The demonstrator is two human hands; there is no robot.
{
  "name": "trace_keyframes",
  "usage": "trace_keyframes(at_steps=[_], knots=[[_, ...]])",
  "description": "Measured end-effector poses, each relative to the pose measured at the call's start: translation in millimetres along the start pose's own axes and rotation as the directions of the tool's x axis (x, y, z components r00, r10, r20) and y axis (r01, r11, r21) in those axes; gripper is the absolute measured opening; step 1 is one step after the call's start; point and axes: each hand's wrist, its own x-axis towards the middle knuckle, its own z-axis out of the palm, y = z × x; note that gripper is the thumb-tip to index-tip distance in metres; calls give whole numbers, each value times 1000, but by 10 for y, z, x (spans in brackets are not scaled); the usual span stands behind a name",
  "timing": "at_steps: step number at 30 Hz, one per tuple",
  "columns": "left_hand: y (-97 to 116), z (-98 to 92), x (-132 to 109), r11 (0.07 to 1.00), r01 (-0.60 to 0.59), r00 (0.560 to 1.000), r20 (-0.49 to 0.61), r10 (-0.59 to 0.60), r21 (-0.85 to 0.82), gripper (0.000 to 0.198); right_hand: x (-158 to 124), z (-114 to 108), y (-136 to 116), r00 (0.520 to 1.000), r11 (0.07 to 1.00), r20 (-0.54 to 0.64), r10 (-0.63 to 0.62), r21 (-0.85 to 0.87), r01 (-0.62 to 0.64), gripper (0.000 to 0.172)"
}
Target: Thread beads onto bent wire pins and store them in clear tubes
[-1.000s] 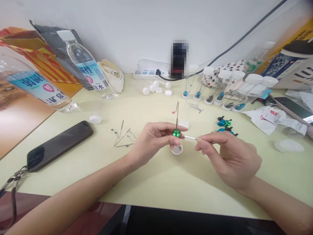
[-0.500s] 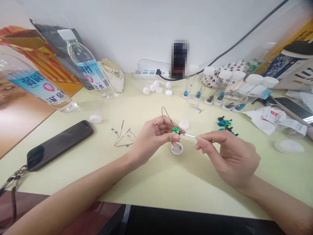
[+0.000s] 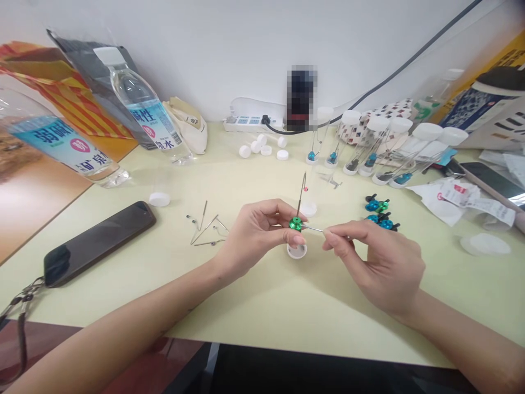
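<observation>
My left hand [image 3: 262,227] pinches a shiny green metal knob-like piece [image 3: 295,223] between thumb and fingers. From it a thin bent metal wire [image 3: 299,202] stands up, with a small pink-red tip [image 3: 305,189] at its end. My right hand [image 3: 381,257] is closed on a slim silver rod-like tool [image 3: 315,228], whose far end meets the side of the green piece. Its other end is mostly hidden by my fingers. Just below the piece lies a round white cap [image 3: 296,253] holding small bits too tiny to name.
Left of my hand lie several bent wires [image 3: 205,230] and a phone [image 3: 100,243]. Blue and green metal pieces [image 3: 372,206] with dark screws lie at right. Clear tubes [image 3: 371,145] stand behind them. White caps [image 3: 266,150] sit near a power strip [image 3: 254,121]; water bottles [image 3: 150,115] stand left.
The bent wire has turned from leaning left to nearly upright, the green piece turning with it. My right hand has shifted slightly left with the tool.
</observation>
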Motion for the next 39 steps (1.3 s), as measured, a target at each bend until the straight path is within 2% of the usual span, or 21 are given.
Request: trace_keyframes(at_steps=[10, 18, 22, 27, 34, 39], knots=[[-19, 9, -12, 999, -36, 999, -26, 36, 14, 19, 2, 15, 8, 999, 999, 11, -36, -33, 37, 8], [-28, 51, -78, 981, -120, 989, -66, 131, 155, 16, 20, 24, 32, 983, 977, -26, -181, -123, 176, 10], [-31, 56, -92, 960, -134, 980, -109, 165, 244, 8, 23, 17, 44, 972, 964, -44, -230, -147, 221, 11], [-25, 48, -75, 958, -163, 974, -113, 194, 236, 3, 17, 13, 44, 964, 953, -56, -259, -175, 246, 10], [-30, 23, -78, 976, -144, 984, -84, 159, 166, 5, 40, -19, 47, 958, 940, -3, -287, -195, 281, 16], [-15, 17, -74, 988, -76, 996, -33, 81, 133, 10, 49, -44, 61, 956, 930, 25, -291, -227, 289, 16]])
